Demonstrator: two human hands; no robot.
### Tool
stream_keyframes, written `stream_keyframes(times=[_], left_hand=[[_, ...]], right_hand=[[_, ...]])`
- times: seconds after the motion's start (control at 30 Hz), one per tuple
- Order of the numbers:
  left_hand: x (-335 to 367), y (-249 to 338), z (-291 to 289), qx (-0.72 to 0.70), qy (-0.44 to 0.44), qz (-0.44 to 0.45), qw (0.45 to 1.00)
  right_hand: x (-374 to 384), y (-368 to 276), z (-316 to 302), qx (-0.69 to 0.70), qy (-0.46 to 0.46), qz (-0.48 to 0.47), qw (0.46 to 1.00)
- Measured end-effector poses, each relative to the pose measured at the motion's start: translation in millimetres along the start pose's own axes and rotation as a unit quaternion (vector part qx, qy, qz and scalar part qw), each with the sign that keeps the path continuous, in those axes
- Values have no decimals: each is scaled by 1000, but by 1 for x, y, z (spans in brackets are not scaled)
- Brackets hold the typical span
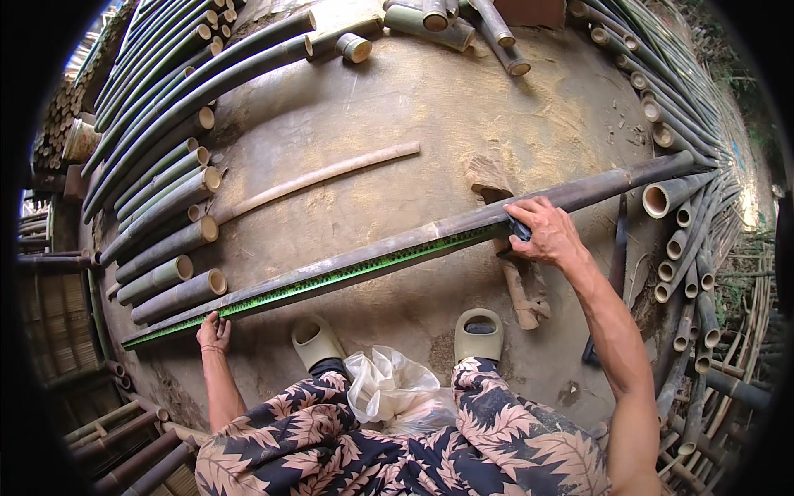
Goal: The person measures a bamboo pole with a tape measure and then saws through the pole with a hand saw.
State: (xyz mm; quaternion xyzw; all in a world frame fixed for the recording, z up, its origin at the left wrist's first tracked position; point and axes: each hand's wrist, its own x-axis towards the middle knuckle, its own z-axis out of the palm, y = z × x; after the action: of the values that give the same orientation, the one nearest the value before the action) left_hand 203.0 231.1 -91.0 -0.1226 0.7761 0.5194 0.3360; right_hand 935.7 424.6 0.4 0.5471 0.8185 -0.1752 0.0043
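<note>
A long dark bamboo pole [372, 240] lies slantwise before me, from near left to far right. Along its near side runs a stretched green measuring tape [356, 277] with black markings. My left hand [215, 332] has its fingers closed on the tape near its left end, up against the pole. My right hand [546, 234] grips the dark tape measure case [519, 229], with its fingers over the pole. Beneath the pole by this hand is a rough wooden piece [523, 293], whose upper part [490, 175] shows beyond the pole.
Cut bamboo poles are stacked at the left [178, 240], more lie at the right [670, 198], and short pieces [430, 25] lie at the back. A thin pale bamboo strip [331, 172] rests on the floor. A plastic bag [393, 384] sits between my legs; a long dark tool [619, 256] lies right.
</note>
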Motion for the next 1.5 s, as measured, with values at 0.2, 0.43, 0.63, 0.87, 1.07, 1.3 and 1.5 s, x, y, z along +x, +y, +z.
stream_keyframes(times=[0.2, 0.43, 0.63, 0.87, 1.07, 1.3, 1.5], left_hand=[[-13, -1, 6, 25, 11, 3, 1000], [-10, -9, 12, 24, 17, 7, 1000], [-13, -18, 19, 20, 11, 13, 1000], [-4, -19, 18, 4, 2, 17, 1000], [24, -7, -6, -109, -5, -3, 994], [-2, 56, -60, -261, 2, 122, 958], [-52, 91, -24, -228, -165, 198, 939]], right_hand=[[-17, 37, -11, 7, 17, 21, 1000], [-25, 84, -11, -6, 39, 20, 999], [-25, 91, -13, -7, 25, 26, 999], [-27, 96, -10, -4, 34, 13, 999], [-28, 93, -18, -54, 34, -15, 998], [-86, 13, -18, 17, -198, -51, 979], [-126, -50, 33, 154, -263, -39, 952]])
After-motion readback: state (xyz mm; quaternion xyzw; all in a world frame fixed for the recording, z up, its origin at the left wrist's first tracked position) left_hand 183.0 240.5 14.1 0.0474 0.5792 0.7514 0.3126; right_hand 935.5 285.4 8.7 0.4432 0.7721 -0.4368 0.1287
